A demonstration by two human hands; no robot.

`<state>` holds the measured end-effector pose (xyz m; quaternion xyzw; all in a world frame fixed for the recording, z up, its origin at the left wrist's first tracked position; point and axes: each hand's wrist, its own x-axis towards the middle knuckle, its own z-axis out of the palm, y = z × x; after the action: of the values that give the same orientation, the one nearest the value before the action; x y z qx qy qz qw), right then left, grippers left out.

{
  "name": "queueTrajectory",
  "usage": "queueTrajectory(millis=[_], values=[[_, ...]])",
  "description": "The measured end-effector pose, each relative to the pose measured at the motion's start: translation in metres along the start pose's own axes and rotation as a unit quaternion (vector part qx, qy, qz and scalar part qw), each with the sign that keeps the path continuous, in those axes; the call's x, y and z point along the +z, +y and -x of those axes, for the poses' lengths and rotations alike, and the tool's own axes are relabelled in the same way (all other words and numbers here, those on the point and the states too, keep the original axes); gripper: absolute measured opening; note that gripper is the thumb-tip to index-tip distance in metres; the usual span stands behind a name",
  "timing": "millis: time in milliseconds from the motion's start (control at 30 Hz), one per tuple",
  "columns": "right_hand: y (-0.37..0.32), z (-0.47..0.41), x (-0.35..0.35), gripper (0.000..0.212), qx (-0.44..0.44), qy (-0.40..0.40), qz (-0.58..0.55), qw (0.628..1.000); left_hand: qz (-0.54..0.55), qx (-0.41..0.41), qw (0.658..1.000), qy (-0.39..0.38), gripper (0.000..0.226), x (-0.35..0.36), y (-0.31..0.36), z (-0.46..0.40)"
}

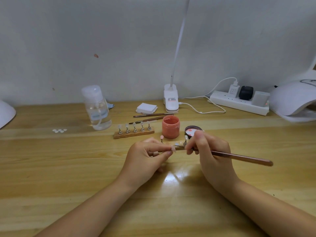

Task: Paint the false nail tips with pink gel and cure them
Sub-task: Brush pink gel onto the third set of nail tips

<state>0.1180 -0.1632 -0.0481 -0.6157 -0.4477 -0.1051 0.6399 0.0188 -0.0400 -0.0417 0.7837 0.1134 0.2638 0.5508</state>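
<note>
A: Item one, the brush (239,157)?
B: Brown handle, long axis lying nearly level across the table (68,168), butt end pointing right and slightly toward the person, bristle end pointing left. The right hand (210,151) grips it near the front, fingers curled round it.

A: Item two, the nail tip (173,148)?
B: Pinched between thumb and fingers of the left hand (147,154), held above the table in front of the jar; the brush end meets it.

A: Pink gel?
B: Open jar (170,126) upright just behind the hands, its lid (192,130) beside it on the right.

A: Other tips?
B: Five on pegs in a wooden stand (134,132), left of the jar. Curing lamp (294,101) at far right.
</note>
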Motion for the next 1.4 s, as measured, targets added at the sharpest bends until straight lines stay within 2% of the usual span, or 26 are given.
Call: queueTrajectory(millis=[67, 267, 433, 600, 833, 933, 1100, 1200, 1400], values=[[0.0, -0.001, 0.0, 0.037, -0.006, -0.01, 0.019, 1.0, -0.004, 0.001, 1.0, 0.001, 0.028, 0.0, 0.0, 0.0], [-0.001, 0.002, -0.001, 0.043, 0.024, 0.009, -0.046, 0.999, -0.004, 0.008, 1.0, 0.007, 0.034, -0.001, 0.003, 0.001], [-0.001, -0.001, 0.0, 0.036, 0.0, -0.009, -0.009, 1.0, -0.02, 0.006, 1.0, 0.006, 0.029, 0.0, 0.005, 0.001], [-0.002, 0.001, -0.001, 0.042, 0.04, 0.006, -0.059, 0.997, -0.025, -0.002, 1.0, 0.009, 0.028, -0.001, 0.004, 0.001], [-0.006, -0.006, -0.001, 0.027, 0.054, 0.028, -0.025, 0.998, -0.014, -0.01, 1.0, 0.019, 0.029, -0.001, 0.002, 0.001], [-0.007, -0.013, -0.004, 0.031, 0.058, 0.055, -0.038, 0.996, -0.022, -0.008, 1.0, 0.019, 0.03, -0.001, 0.001, 0.001], [-0.015, -0.041, -0.008, 0.029, 0.1, 0.048, -0.07, 0.991, -0.013, -0.012, 1.0, 0.015, 0.028, -0.001, 0.0, 0.0], [-0.01, -0.068, -0.008, 0.033, 0.112, 0.029, -0.018, 0.993, -0.011, -0.015, 1.0, 0.014, 0.028, -0.001, 0.0, 0.0], [0.01, -0.107, 0.009, 0.046, 0.118, -0.002, 0.181, 0.976, -0.015, -0.008, 1.0, 0.008, 0.024, -0.001, 0.002, 0.001]])
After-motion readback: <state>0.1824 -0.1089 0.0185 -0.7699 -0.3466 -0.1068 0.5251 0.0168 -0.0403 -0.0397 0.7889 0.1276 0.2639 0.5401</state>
